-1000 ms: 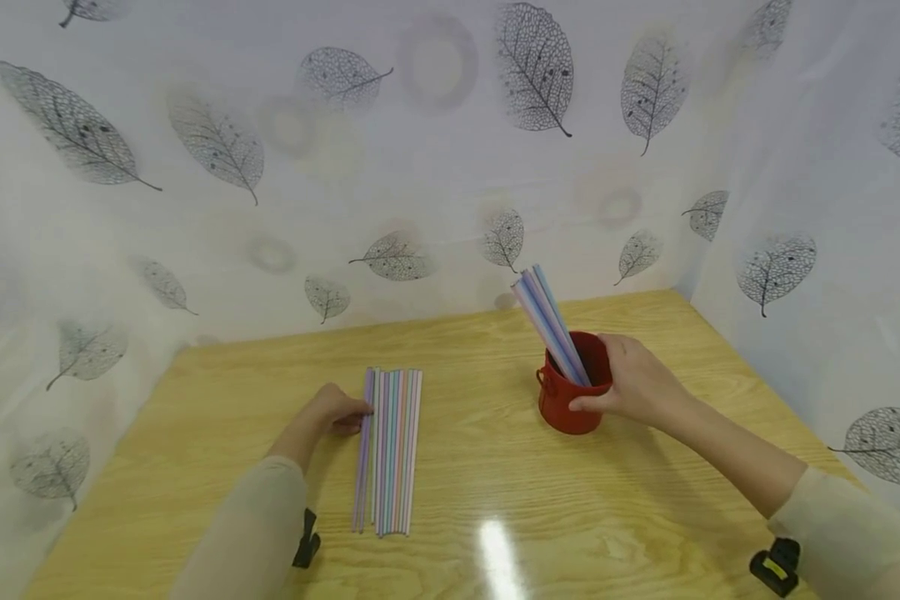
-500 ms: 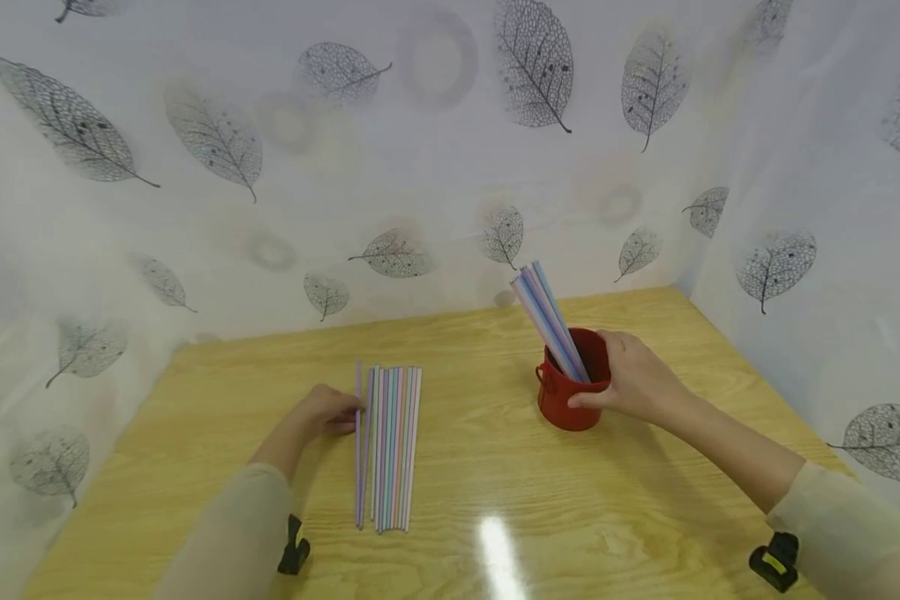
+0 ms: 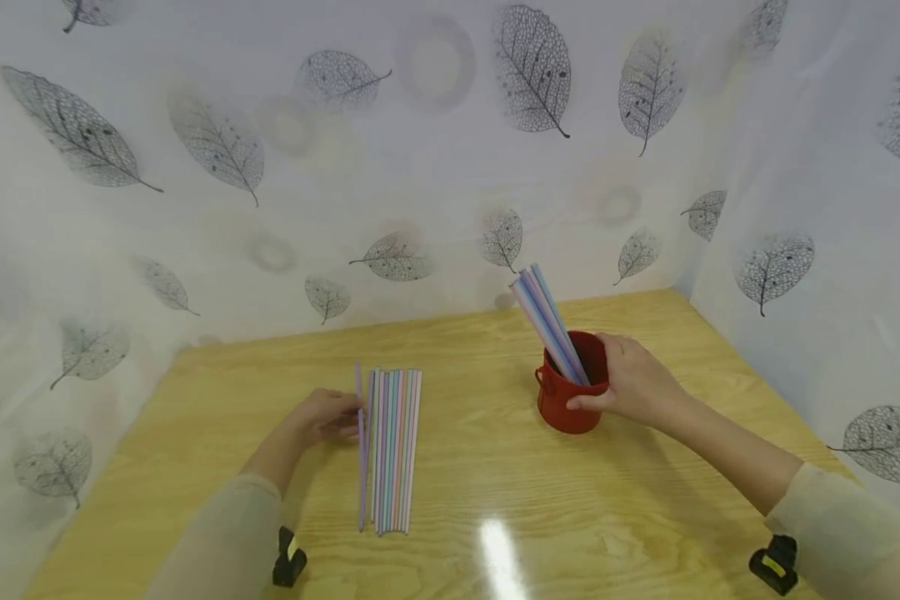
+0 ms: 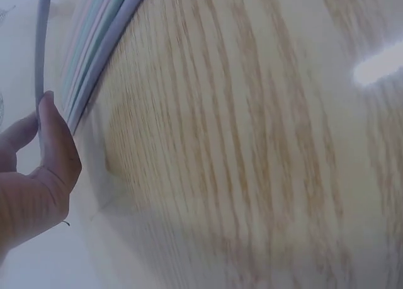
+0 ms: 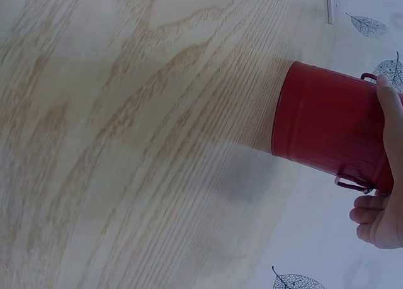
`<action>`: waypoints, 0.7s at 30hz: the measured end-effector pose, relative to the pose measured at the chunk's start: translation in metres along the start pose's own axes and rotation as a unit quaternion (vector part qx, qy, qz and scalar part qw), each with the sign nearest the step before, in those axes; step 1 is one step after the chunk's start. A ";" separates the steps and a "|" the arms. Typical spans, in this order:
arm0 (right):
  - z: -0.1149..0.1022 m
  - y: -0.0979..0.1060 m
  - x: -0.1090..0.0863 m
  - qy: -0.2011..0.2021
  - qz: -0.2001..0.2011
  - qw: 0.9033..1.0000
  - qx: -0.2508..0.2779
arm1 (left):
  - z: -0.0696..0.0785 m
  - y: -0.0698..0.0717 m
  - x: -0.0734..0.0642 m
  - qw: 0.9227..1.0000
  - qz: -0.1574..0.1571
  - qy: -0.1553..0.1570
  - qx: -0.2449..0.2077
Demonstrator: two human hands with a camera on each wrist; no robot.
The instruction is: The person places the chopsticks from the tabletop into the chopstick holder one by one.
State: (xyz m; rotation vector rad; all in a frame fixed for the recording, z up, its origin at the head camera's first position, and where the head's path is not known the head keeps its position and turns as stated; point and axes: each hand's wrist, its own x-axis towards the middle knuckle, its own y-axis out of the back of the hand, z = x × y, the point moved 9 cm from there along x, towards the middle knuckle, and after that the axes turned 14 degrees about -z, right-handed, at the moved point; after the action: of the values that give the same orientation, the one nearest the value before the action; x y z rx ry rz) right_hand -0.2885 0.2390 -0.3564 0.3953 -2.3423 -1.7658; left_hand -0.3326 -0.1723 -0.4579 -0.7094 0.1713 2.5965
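Observation:
My left hand (image 3: 328,417) pinches one purple straw (image 3: 362,467) between thumb and fingers, just left of a row of straws. In the left wrist view this straw (image 4: 41,43) stands apart from the others. The row of pastel straws (image 3: 396,450) lies side by side on the table, in purple, green, blue, pink and orange. To the right, my right hand (image 3: 633,383) grips a small red bucket (image 3: 562,408) by its rim, thumb at the front. Several straws (image 3: 547,325) lean to the left inside the bucket. A small handle lug (image 5: 352,183) shows on the bucket's side in the right wrist view.
The wooden table (image 3: 472,467) has a bright light reflection near its front. A white curtain (image 3: 435,167) printed with leaves hangs behind it and along both sides.
My left hand has drawn one purple straw a little to the left, away from the row. The other purple straw now lies nearer the row. My right hand stays on the bucket.

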 end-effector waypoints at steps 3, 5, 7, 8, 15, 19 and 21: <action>0.000 0.000 0.000 -0.002 0.000 1.000 -0.002 | 0.005 -0.008 -0.003 0.999 -0.007 -0.025 -0.027; 0.000 -0.001 0.000 -0.001 0.000 1.000 -0.001 | 0.010 -0.012 -0.005 0.998 -0.010 -0.044 -0.042; 0.000 -0.001 0.000 0.001 0.001 1.000 0.000 | 0.013 -0.015 -0.007 0.997 -0.007 -0.059 -0.055; 0.000 -0.001 0.000 0.002 0.002 1.000 0.000 | 0.015 -0.017 -0.008 0.996 -0.003 -0.064 -0.061; 0.000 -0.001 -0.001 0.000 0.004 1.000 -0.005 | 0.020 -0.026 -0.012 0.990 0.030 -0.082 -0.107; 0.000 -0.001 -0.001 -0.003 0.005 1.000 -0.010 | 0.023 -0.033 -0.014 0.985 0.056 -0.090 -0.136; 0.000 -0.001 -0.001 -0.006 0.003 1.000 -0.012 | 0.026 -0.038 -0.015 0.982 0.066 -0.095 -0.150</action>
State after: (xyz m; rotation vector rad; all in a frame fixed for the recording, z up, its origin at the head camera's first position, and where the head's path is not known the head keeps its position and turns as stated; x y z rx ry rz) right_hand -0.2875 0.2393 -0.3575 0.3750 -2.3264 -1.7969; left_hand -0.3160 -0.1383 -0.4280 -0.5596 -0.2438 2.8323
